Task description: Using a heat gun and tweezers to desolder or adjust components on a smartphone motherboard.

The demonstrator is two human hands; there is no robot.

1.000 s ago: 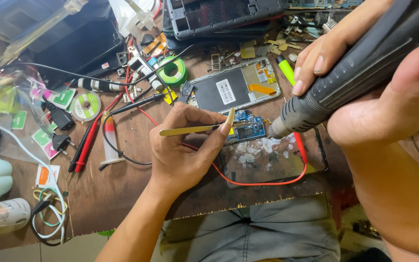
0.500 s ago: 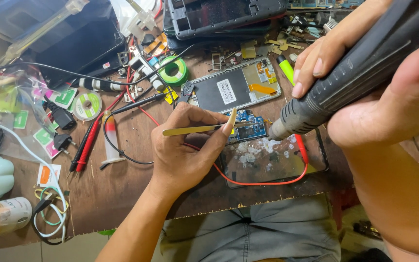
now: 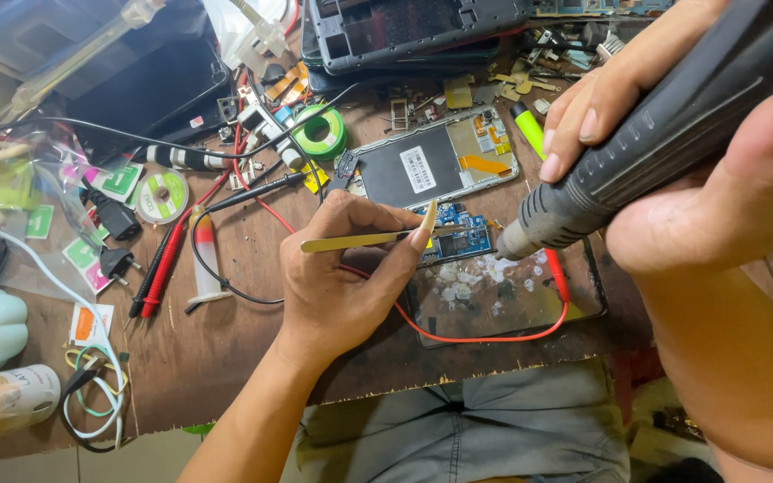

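Our left hand (image 3: 337,286) rests near the middle of the wooden worktop (image 3: 225,358), fingers curled shut around gold-coloured tweezers (image 3: 364,240), which lie level and point toward the right edge. Their tips meet a small blue circuit board (image 3: 460,234) that lies just beyond a dark glass panel (image 3: 503,300) at the near edge. White specks dot the glass, and a red wire (image 3: 485,338) loops across it.

Our right hand (image 3: 664,170) comes in from the right edge, wrapped tightly around a dark grey rotary tool (image 3: 664,134). Its metal nose slants down and hovers just beside the right end of the circuit board; we cannot tell whether it touches.

Just behind the board lies an opened phone (image 3: 436,163) with its back off. A green tape roll (image 3: 319,132) sits near it, toward the far edge, and red and black meter probes (image 3: 165,259) lie toward the left edge.
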